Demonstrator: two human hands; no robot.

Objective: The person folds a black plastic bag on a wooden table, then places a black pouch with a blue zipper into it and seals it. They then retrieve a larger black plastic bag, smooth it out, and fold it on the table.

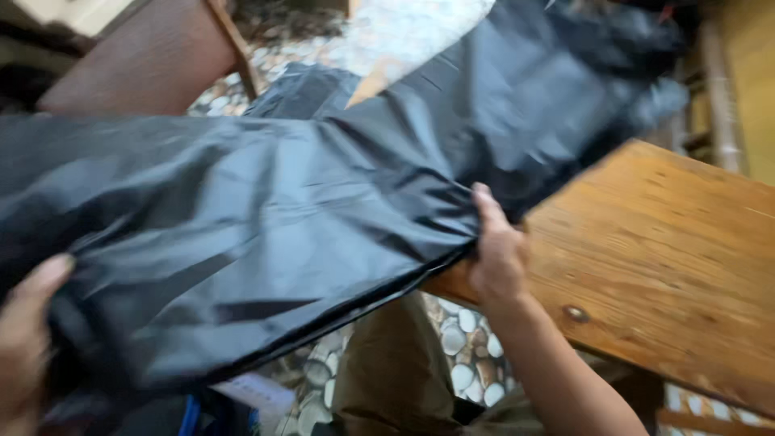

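a large crinkled black plastic bag [266,218] is gripped by the right hand [496,250] and the half-cut-off left hand [24,339]; the wooden table [662,258] is partly hidden.

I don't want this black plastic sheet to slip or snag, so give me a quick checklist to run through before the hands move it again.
1. Right hand grips the black plastic sheet at its lower edge: ok.
2. Left hand holds the sheet's near corner: ok, thumb on top.
3. Sheet stretched between both hands: ok, though creased.
4. Sheet free of the wooden table: not ok, it drapes over the table's edge.
5. Far end of the sheet free: cannot tell, blurred.
6. Pebble-patterned floor underneath free of obstacles: cannot tell, mostly hidden.
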